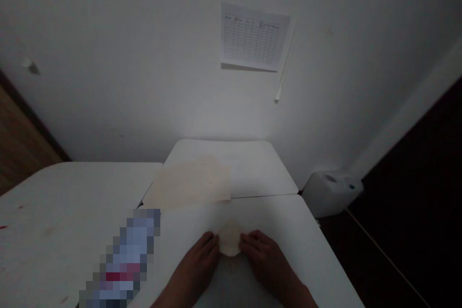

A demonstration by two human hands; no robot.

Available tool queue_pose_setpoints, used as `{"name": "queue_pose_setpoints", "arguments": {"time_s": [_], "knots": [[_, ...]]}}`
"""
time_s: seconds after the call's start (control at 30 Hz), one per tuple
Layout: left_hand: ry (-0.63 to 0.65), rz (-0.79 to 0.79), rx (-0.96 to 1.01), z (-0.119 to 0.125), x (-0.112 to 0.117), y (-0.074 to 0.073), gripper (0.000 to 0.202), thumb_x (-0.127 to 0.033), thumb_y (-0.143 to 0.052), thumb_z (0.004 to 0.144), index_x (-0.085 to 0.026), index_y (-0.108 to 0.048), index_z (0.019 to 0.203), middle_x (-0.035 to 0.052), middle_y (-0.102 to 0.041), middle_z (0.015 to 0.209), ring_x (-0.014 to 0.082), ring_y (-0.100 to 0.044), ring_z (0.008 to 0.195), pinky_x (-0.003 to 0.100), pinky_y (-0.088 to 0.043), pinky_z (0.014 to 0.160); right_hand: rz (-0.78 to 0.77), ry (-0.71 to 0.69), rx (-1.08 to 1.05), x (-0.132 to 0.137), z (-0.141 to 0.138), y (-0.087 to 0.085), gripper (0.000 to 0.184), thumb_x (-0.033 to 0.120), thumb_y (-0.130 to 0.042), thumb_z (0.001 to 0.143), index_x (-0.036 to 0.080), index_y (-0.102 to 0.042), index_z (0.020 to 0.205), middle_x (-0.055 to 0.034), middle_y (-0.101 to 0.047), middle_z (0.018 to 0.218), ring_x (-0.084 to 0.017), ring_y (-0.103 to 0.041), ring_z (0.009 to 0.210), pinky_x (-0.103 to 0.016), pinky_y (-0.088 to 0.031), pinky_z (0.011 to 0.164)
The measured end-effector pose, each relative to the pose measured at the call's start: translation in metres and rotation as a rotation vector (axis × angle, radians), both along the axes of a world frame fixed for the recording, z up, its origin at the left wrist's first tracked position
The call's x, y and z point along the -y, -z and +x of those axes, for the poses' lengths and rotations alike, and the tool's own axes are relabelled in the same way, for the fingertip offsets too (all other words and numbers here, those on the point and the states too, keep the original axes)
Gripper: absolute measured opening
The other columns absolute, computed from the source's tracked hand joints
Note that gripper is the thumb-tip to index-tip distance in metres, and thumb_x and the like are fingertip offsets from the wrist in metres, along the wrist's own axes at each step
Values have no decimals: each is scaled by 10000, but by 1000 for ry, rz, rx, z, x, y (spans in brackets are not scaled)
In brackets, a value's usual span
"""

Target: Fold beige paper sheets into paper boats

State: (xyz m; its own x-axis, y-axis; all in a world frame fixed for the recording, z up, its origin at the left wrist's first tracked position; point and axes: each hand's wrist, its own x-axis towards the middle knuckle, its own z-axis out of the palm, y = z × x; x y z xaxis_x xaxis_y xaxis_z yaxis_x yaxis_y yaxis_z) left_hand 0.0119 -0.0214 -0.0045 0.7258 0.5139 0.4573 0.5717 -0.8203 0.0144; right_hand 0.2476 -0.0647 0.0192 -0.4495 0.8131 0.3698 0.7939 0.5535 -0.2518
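Observation:
Between both hands, low in the centre of the head view, is a small cream-coloured piece (230,240), thin and roughly rounded. Whether it is cloth or paper I cannot tell. My left hand (204,257) pinches its left edge, with the fingers closed. At the right edge, my right hand (262,255) grips it the same way, fingertips bent inward. The piece is just over the white tabletop (288,231). Beyond it, to the left, a larger beige sheet (191,185) lies flat across the table's hinge line.
A second white table (90,192) adjoins on the left. A blurred-out patch (126,255) covers something at the tables' join. A printed form (254,38) hangs on the wall beside a thin white strip (285,65). A white plastic container (325,197) stands right of the table.

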Motion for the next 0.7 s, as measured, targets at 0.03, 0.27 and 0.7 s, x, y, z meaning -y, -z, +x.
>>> {"name": "queue_pose_setpoints", "arguments": {"time_s": [0.03,0.27,0.7], "knots": [[12,-13,7,0,-1,0,386,30,-442,782,-157,-652,1047,95,-709,1104,262,-643,1072,388,-579,863,-2,-8,-3,0,0,0,265,43,-607,857,188,-639,1077,-44,-665,1168,-207,-581,986,-300,-520,856],[16,-117,194,3,-1,-16,349,-20,-423,839,-192,-641,1051,62,-732,992,201,-684,920,312,-591,789,-5,31,-54,3,4,1,217,83,-582,887,204,-640,1057,-45,-676,1141,-194,-585,971,-304,-510,860],[-88,-209,303,-1,8,-11,209,-150,-427,946,-208,-627,957,41,-684,848,184,-646,786,277,-570,691,33,197,-122,12,8,7,210,164,-499,954,233,-688,895,-15,-695,732,-182,-572,692,-269,-451,637]]}}
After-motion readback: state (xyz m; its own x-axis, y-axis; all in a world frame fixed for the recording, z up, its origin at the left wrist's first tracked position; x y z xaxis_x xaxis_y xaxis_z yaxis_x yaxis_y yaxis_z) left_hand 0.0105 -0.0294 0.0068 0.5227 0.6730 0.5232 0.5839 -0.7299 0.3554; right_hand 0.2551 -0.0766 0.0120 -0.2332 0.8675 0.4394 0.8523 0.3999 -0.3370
